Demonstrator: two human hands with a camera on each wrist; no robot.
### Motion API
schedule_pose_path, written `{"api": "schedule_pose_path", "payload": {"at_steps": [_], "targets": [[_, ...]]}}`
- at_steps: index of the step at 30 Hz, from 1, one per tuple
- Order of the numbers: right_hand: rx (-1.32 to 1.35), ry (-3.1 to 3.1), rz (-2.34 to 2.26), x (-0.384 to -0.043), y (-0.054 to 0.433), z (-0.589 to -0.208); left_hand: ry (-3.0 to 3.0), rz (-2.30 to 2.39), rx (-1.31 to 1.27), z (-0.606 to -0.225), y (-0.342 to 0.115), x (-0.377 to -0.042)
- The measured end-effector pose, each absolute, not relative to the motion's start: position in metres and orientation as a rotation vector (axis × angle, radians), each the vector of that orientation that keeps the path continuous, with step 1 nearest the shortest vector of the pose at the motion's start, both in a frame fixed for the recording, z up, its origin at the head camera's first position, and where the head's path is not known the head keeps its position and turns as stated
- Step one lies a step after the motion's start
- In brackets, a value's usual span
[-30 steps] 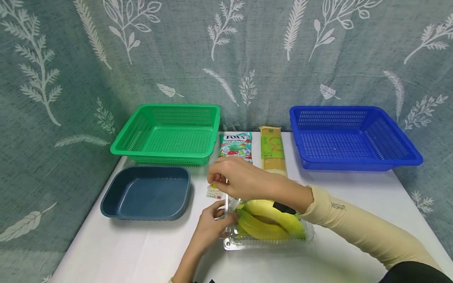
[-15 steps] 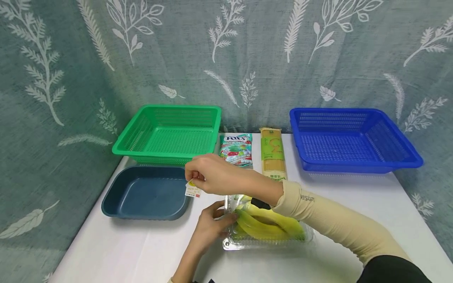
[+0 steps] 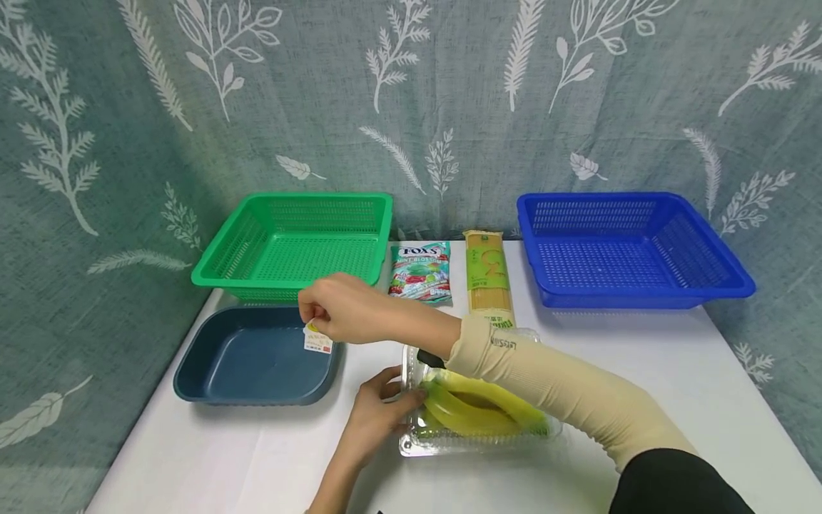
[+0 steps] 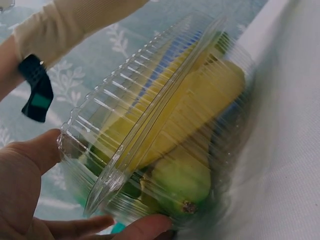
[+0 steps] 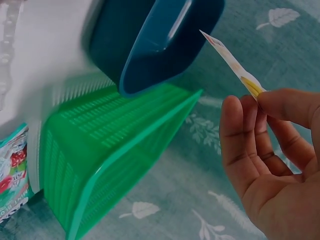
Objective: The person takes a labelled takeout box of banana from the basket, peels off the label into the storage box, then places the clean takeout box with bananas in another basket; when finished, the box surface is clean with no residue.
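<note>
1. We see the right hand [image 3: 343,310] pinching a small printed label [image 3: 317,341] between thumb and forefinger; its other fingers [image 5: 232,125] curl loosely behind, as the right wrist view shows.
2. In the head view we find that label over the right side of the dark blue plastic basin [image 3: 257,360].
3. We see the left hand [image 3: 377,414] gripping the left end of a clear plastic clamshell container [image 3: 427,448], its thumb and fingers parted just by the container's width.
4. Inside the container we make out yellow bananas [image 3: 472,417] with greenish ends.
5. The right arm's cream sleeve [image 3: 546,378] crosses above the container.
6. Farther back on the white table [image 3: 642,371] we see a green basket [image 3: 327,214], a Fox's candy bag [image 3: 420,275], a packet of dried noodles [image 3: 488,271] and a blue basket [image 3: 594,260], left to right.
7. Behind them we see a leaf-patterned curtain [image 3: 449,78].
</note>
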State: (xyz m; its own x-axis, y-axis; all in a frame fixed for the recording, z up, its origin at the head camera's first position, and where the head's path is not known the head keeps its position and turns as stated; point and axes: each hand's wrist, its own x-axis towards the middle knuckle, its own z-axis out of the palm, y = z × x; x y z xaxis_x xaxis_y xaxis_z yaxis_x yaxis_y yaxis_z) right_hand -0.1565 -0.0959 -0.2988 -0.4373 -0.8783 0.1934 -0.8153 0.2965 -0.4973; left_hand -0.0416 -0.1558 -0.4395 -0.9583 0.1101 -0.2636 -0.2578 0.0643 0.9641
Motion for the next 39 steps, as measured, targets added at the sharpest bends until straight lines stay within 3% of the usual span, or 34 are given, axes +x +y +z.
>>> {"api": "schedule_pose_path", "payload": {"at_steps": [12,32,39], "targets": [[-1.595,2.414,-0.749,-0.161,-0.136,-0.3,2.067,1.998,-0.132,-0.44,-0.156,-0.041],[-1.462,2.368,-0.714,-0.17,-0.185,-0.34,2.195,1.948,-0.087,-0.442,-0.155,-0.033],[-1.415,2.35,-0.76,-0.175,-0.186,-0.345,2.555,1.69,-0.093,-0.414,-0.181,-0.009]]}}
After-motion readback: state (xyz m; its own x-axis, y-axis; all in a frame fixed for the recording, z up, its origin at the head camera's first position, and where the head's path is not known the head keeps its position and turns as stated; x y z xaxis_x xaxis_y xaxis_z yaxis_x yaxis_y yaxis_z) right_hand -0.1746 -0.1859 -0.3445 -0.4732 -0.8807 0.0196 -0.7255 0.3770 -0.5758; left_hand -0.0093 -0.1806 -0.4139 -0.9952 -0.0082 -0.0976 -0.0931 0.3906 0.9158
